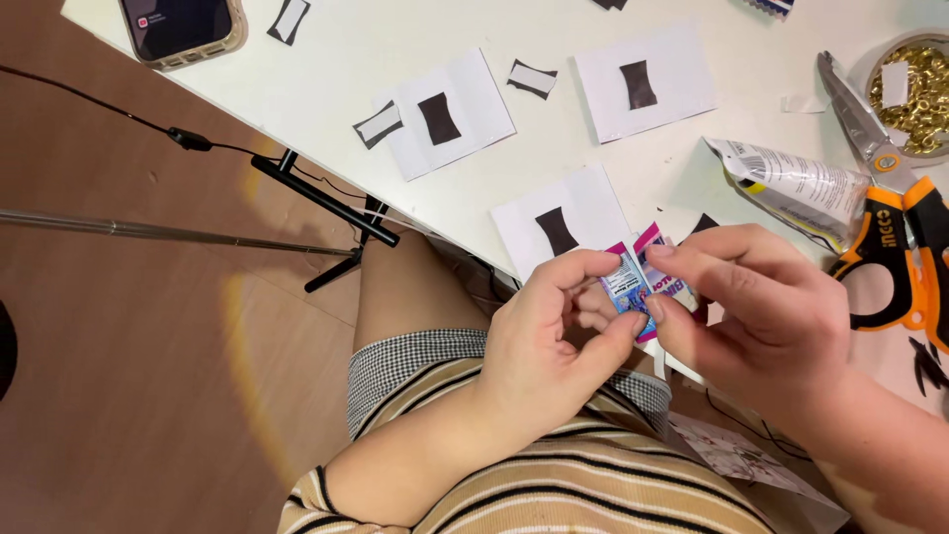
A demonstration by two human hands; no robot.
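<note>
Since both hands crowd around it, most of the little packet (633, 282) is covered up, so only its pink edges and a blue-and-white printed face peek out between the fingers; can't really tell its full shape. It sits just off the near edge of the white table (346, 59), above the lap. The left hand (549, 331) curls around it from the left, thumb and forefinger pressed onto the packet's left side, the other fingers tucked in behind. The right hand (756, 307) comes in from the right, fingertips closed down on the packet's top and right edge, so it's pinched from both sides with no gap showing.

A white card with a black shape (563, 227) lies right behind the hands, its lower corner hidden by them. Two more like it sit further back on the table. The crumpled silver tube (791, 188) is near the right hand, its tail end covered by the orange-handled scissors (890, 198), which run off the right edge. A round tin of gold eyelets (914, 94) is cut off at the corner, and the phone (183, 30) is cropped at the top. A thin black stand (326, 213) is on the floor below the table edge.
</note>
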